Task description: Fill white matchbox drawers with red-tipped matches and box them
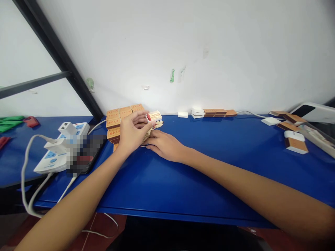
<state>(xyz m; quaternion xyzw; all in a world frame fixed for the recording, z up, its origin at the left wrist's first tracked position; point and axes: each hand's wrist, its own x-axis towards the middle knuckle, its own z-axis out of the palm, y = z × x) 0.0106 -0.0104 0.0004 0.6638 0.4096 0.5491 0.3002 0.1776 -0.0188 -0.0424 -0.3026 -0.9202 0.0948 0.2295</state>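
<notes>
A small white matchbox tray [154, 116] filled with red-headed matches is held between the thumb and fingers of my left hand [133, 130]. More loose matches [158, 124] lie bunched just below the tray, their pale ends pointing right. My right hand [167, 144] reaches in from the right, its fingers closed at the lower part of the matches; the fingertips are partly hidden. Behind and left of my left hand, orange matchboxes [113, 123] with red lettering stand stacked against the wall.
White trays [198, 112] and a row of matchboxes [216, 112] line the wall. At right lie scattered matchboxes [296, 145] near a clear container [319, 137]. A power strip [53, 153], cables and a phone [94, 153] occupy the left of the blue table [199, 188].
</notes>
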